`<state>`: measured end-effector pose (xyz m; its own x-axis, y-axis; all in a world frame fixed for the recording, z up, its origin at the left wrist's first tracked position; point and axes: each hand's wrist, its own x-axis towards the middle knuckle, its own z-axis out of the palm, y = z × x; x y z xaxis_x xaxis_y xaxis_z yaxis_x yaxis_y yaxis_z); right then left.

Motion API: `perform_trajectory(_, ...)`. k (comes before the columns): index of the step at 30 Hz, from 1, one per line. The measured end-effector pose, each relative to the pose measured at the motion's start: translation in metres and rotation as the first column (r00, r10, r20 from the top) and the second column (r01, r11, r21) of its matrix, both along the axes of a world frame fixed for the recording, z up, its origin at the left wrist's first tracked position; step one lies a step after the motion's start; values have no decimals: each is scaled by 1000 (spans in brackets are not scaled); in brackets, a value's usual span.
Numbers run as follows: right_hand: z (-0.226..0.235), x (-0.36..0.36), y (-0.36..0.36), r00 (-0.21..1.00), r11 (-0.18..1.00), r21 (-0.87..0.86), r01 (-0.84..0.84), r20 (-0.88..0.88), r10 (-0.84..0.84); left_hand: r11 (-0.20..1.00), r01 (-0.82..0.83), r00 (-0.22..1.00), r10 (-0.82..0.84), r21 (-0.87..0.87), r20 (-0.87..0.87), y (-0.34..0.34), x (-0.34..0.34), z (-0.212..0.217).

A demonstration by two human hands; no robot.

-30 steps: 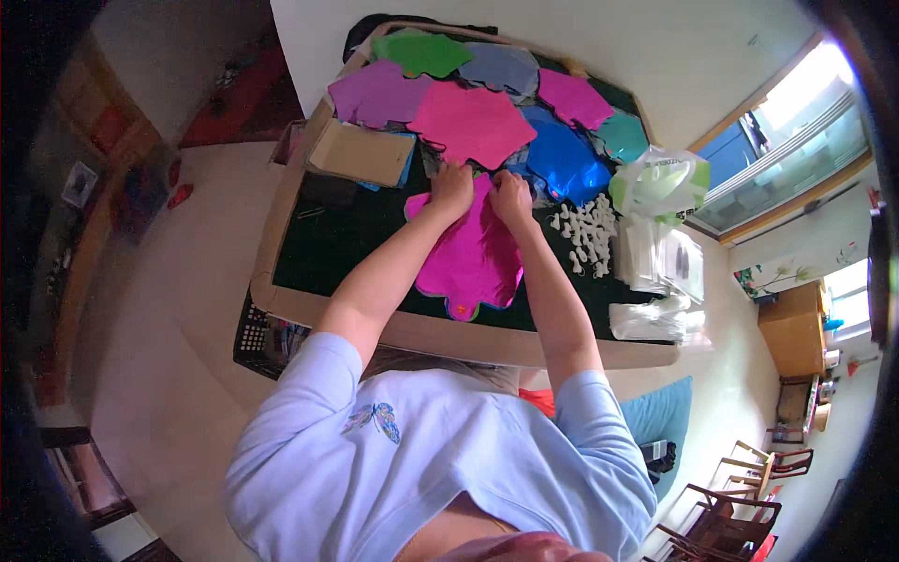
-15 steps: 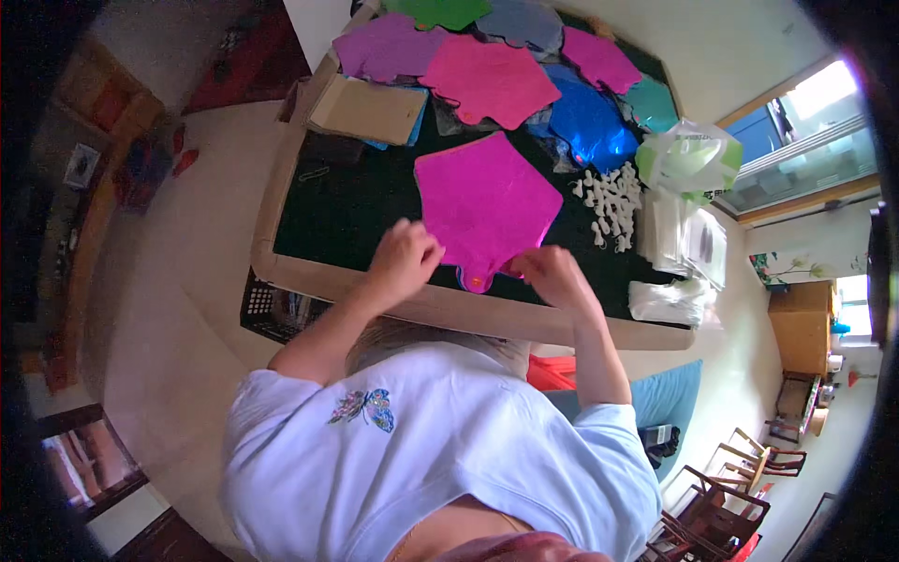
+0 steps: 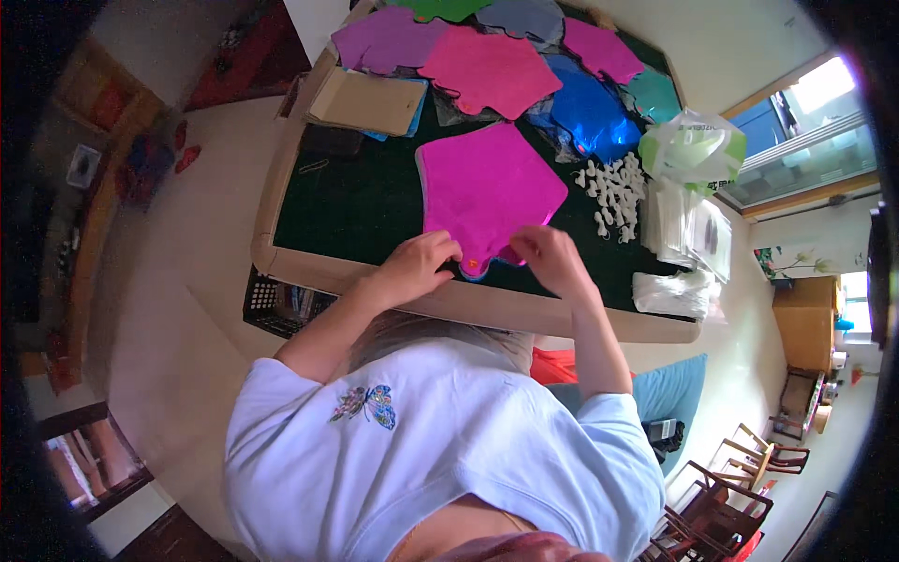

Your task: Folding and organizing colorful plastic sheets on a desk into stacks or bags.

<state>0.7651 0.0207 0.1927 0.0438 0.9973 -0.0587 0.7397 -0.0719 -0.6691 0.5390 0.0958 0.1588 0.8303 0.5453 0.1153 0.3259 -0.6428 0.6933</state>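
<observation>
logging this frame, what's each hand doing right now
Left hand: closed, pinching the near edge of the magenta foil balloon.
Right hand: closed on the same edge.

A glossy magenta foil balloon (image 3: pixel 487 187) lies on the dark green felt tabletop (image 3: pixel 361 201), which has a pale wooden rim. Beyond it lie purple (image 3: pixel 379 42), pink (image 3: pixel 487 70), shiny blue (image 3: pixel 585 112) and teal (image 3: pixel 655 94) foil shapes. The small plastic pieces (image 3: pixel 613 192) are white.

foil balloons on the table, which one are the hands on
The magenta star-shaped foil balloon lying alone on the green tabletop; both hands, left and right, hold its near edge. The other balloons overlap along the far side.
</observation>
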Motion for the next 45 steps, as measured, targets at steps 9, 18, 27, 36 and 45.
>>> perform_trajectory(9,-60,71,101,888,861,508,23,385,-251,954,243,968,-250,176,17,3,25,3)
perform_trajectory(18,-54,67,122,879,913,400,84,401,-257,943,253,958,-275,215,81,1,31,1)
perform_trajectory(27,-50,73,130,887,903,423,72,387,-252,994,-82,975,96,-75,202,67,49,21)
perform_trajectory(36,-45,49,172,905,928,348,130,341,-254,871,-429,883,461,241,-91,179,118,-25)
perform_trajectory(45,-48,56,180,899,928,325,179,329,-289,905,-406,887,424,125,-186,169,125,-1)
